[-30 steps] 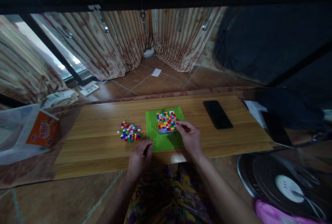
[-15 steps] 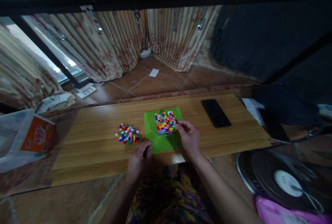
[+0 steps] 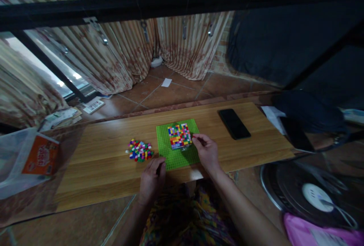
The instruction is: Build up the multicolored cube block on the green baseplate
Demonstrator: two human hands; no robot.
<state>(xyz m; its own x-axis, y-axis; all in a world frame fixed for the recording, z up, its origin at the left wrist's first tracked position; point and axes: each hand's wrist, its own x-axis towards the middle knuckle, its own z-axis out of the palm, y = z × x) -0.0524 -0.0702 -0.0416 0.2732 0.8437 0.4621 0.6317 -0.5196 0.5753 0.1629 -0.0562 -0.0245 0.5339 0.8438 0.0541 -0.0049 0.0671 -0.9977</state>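
Note:
A green baseplate [image 3: 170, 155] lies on the wooden board [image 3: 108, 162] in front of me. A square block of many-coloured small bricks [image 3: 179, 136] stands on its far part. My right hand [image 3: 207, 151] pinches the block's right near corner, fingers closed on it. My left hand [image 3: 152, 177] rests at the baseplate's near left corner, fingers curled and touching its edge. A loose pile of small coloured bricks [image 3: 139, 150] lies on the board just left of the baseplate.
A black phone [image 3: 234, 123] lies on the board to the right. A clear plastic box with an orange packet [image 3: 40, 155] sits at the left. A fan [image 3: 313, 196] lies on the floor at the lower right. Curtains [image 3: 119, 56] and tiled floor are beyond.
Both hands stay where they were on the block and the baseplate. The view has shifted slightly; nothing on the board has moved.

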